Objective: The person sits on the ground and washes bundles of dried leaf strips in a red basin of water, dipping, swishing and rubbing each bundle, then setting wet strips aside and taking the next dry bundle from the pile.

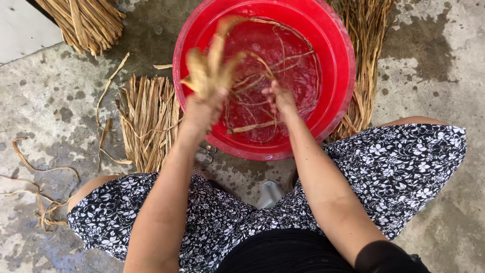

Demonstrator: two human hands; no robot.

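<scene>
Two hands work wet straw over a red basin on a concrete floor.

At upper centre, the left hand is clenched on a blurred wad of straw lifted above the basin; the right hand reaches inside the rim, gripping thin strands that trail through the water. A flattened bundle lies just left of the basin, partly behind the left forearm. Another sheaf is wedged against the basin's right side, half hidden by it. A third bundle sits at upper left. Loose strips curl on the wet floor at lower left. A floral skirt fills the lower frame.
</scene>
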